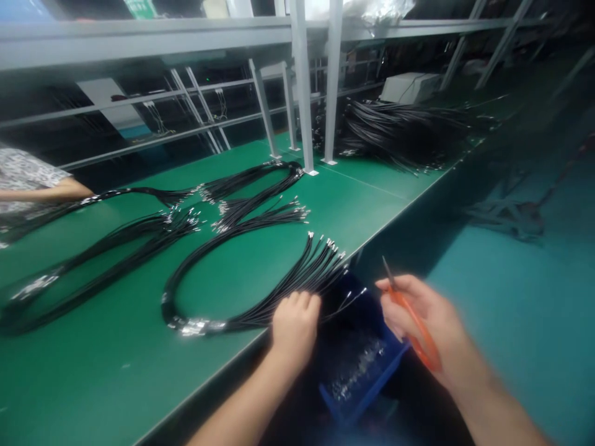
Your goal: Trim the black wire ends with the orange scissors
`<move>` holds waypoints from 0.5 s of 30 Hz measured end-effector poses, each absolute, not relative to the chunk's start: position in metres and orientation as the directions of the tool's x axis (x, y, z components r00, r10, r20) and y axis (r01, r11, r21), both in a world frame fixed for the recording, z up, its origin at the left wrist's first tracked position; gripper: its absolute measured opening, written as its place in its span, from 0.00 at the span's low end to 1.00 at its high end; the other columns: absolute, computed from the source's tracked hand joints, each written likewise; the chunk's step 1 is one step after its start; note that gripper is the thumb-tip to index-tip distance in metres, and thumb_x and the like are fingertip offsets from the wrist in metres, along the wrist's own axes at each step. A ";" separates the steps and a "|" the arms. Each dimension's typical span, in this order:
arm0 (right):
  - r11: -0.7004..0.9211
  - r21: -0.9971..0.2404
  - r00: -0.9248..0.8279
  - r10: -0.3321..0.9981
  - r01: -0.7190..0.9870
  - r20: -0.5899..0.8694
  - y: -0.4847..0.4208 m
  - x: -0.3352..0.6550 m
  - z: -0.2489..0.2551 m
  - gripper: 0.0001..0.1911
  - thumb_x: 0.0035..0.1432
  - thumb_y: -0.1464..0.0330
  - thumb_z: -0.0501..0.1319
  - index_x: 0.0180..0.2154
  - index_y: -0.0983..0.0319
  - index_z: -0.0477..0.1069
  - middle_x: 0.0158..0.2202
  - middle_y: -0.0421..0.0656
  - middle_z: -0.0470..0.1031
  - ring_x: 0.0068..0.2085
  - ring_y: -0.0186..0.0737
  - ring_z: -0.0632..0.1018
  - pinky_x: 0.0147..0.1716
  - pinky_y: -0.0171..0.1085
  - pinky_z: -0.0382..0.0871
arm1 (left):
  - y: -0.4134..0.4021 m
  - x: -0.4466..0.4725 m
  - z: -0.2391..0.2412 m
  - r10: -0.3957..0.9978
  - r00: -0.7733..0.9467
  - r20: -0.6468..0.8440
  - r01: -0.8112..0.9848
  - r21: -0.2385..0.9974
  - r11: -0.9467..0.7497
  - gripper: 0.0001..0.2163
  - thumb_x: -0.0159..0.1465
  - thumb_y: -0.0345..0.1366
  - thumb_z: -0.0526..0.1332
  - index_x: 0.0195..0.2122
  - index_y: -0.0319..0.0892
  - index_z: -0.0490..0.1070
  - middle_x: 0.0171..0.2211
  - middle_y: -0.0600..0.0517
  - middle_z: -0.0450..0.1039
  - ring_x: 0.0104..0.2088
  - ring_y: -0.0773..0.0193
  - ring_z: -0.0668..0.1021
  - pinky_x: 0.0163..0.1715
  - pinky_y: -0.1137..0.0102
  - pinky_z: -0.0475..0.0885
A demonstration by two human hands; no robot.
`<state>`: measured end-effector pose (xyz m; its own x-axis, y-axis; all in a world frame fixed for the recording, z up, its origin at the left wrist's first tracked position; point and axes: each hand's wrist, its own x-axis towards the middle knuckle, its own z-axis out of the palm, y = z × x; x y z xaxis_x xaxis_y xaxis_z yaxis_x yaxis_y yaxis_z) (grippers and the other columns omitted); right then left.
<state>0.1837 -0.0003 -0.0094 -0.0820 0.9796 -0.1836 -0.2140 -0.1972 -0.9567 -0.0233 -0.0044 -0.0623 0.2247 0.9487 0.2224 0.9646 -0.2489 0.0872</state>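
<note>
My left hand (294,326) is closed over a looped bundle of black cables (242,260) that lies on the green table (116,365), gripping it near the table's front edge. The bundle's metal-tipped ends (328,248) fan out past the edge. My right hand (421,319) holds orange-handled scissors (413,322), blades pointing up and left, just right of those cable ends. Below both hands sits a blue bin (362,365) with small metal bits inside.
More black cable bundles (106,248) lie across the table to the left, and a big pile (404,130) sits at the back right. Another person's arm (41,186) reaches in at far left. Grey frame posts (302,93) stand mid-table. The floor is on the right.
</note>
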 end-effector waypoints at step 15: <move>-0.024 -0.892 0.049 0.997 -0.451 -0.051 0.001 0.182 -0.012 0.13 0.52 0.66 0.66 0.39 0.57 0.66 0.24 0.34 0.64 0.24 0.31 0.66 0.25 0.33 0.60 | -0.002 0.006 -0.007 0.978 0.194 0.081 0.750 0.631 -0.201 0.07 0.59 0.31 0.59 0.39 0.46 0.66 0.31 0.55 0.74 0.29 0.63 0.75 0.29 0.70 0.65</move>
